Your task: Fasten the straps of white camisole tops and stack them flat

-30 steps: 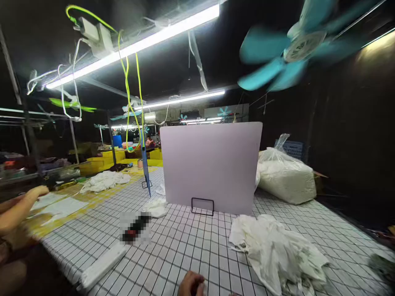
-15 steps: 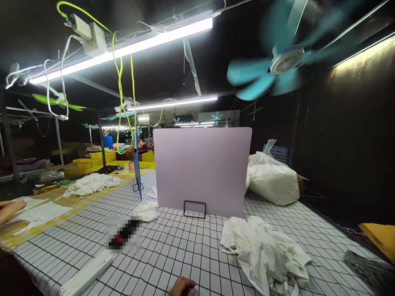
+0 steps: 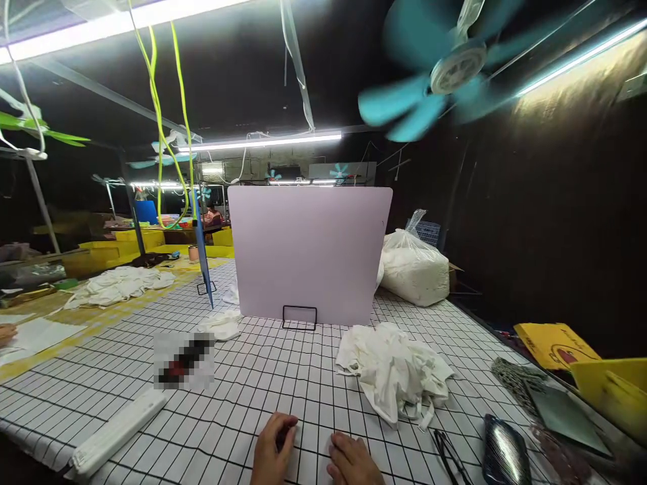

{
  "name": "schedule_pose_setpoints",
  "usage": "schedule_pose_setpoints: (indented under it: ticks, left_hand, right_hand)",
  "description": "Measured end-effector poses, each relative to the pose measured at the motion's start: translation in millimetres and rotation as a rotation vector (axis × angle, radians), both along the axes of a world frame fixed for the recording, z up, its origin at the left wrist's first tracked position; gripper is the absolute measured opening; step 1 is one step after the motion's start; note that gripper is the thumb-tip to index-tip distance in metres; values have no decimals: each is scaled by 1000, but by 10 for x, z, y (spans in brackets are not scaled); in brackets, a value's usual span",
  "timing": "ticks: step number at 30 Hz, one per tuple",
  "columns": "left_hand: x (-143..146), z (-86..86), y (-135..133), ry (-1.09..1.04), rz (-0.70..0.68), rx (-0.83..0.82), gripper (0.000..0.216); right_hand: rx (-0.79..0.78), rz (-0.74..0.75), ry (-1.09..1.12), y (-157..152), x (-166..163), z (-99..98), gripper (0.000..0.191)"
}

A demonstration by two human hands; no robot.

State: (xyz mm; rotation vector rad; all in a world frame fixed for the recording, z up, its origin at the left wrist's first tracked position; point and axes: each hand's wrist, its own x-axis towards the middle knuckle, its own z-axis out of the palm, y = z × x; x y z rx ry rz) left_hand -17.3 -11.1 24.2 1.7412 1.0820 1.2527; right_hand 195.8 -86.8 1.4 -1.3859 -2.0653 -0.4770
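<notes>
Both my hands rest at the near edge of the white, black-gridded table (image 3: pixel 283 377). My left hand (image 3: pixel 271 450) has its fingers curled inward with a dark gap between them. What they hold is hidden. My right hand (image 3: pixel 354 463) lies just beside it, fingers bent down onto the table and their tips out of sight. A heap of white cloth (image 3: pixel 393 369) lies a little beyond my right hand. An upright lilac board (image 3: pixel 308 252) stands behind it in a black wire stand (image 3: pixel 299 316).
A long white box (image 3: pixel 118 431) lies near left, with a small white cloth (image 3: pixel 221 325) beyond. Glasses (image 3: pixel 447 453) and a dark case (image 3: pixel 505 459) lie near right, beside yellow bins (image 3: pixel 609 391). A plastic bag (image 3: pixel 413 269) sits far right. Another person's hand (image 3: pixel 5 333) shows at the left edge. A fan (image 3: pixel 447 71) spins overhead.
The view has tipped down and swung right. Both my hands now show on the table where only one showed before. The other person's arm has slid out to the left edge.
</notes>
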Motion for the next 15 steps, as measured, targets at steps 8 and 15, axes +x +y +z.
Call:
schedule_pose_setpoints:
  ticks: [8, 15]
  left_hand:
    - [-1, 95, -76, 1, 0, -15, 42]
    - [-31, 222, -96, 36, -12, -31, 42]
  right_hand:
    - [-176, 34, 16, -76, 7, 108, 30]
    - [-173, 15, 76, -145, -81, 257, 27]
